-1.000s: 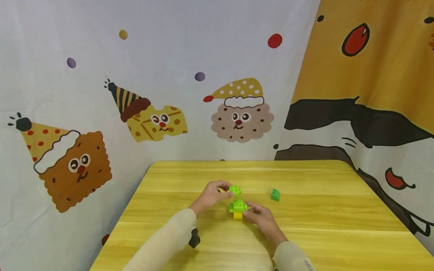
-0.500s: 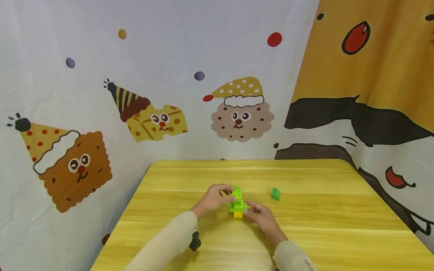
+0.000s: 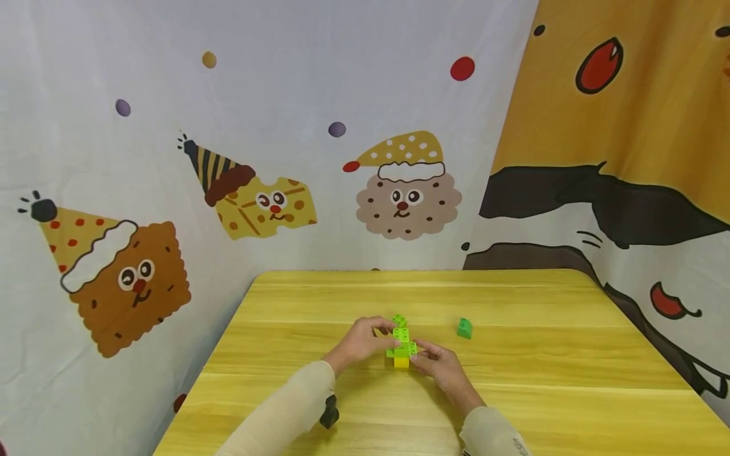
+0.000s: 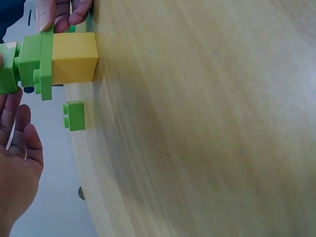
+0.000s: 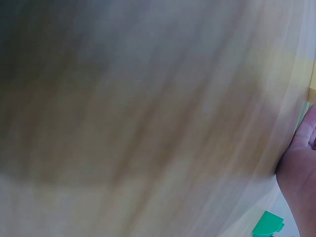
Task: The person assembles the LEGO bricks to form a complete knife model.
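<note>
A small stack stands on the table: a yellow brick (image 4: 75, 58) at the bottom, a wider light green plate (image 4: 46, 66) over it, then a light green brick (image 4: 30, 58). My left hand (image 3: 362, 342) holds another light green brick (image 3: 401, 334) at the top of the stack. Studs show beneath that held brick in the left wrist view, and it sits slightly tilted. My right hand (image 3: 447, 373) pinches the right side of the plate, with fingertips partly hidden. Behind the stack lies one more light green brick (image 3: 400, 319).
A darker green curved brick (image 3: 464, 328) lies on the wooden table (image 3: 536, 361), to the right of and beyond the stack. A black object (image 3: 329, 413) is beside the left sleeve. A cartoon-printed cloth (image 3: 285, 82) hangs behind the table.
My left hand has lowered its light green brick from above and behind down to the stack's top. My right hand has stayed at the plate.
</note>
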`<state>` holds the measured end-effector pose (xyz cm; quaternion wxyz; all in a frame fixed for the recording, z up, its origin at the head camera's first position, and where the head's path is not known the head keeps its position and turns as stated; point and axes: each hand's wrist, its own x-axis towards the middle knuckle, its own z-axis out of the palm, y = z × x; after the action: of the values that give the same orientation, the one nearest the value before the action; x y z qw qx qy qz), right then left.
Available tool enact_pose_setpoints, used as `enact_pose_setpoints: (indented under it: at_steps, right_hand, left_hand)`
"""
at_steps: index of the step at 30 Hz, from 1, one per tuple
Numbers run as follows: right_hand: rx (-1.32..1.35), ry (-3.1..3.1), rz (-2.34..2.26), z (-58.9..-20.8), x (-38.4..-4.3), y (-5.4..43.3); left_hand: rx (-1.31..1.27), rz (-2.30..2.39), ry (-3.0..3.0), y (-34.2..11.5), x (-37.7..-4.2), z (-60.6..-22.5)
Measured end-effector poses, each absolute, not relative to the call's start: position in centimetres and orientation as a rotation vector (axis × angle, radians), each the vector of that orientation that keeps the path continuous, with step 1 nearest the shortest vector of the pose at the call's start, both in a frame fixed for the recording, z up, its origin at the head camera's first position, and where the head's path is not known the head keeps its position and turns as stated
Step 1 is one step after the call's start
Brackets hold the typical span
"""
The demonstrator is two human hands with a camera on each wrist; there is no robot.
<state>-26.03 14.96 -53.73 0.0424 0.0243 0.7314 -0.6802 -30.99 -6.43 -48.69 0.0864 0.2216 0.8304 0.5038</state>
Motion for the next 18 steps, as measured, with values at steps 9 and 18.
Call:
enact_pose_setpoints:
  at_steps: [9,18]
  right_hand:
    - [0.089,2.242,-2.067,-53.73,-26.0,14.97]
    - [0.083,2.236,-2.071,-53.75,-26.02,14.98]
  left_hand:
    - [0.687,1.474,2.497,-6.33,-31.08,-49.37]
    - [0.681,1.585,2.429,-6.2,-30.6,-49.69]
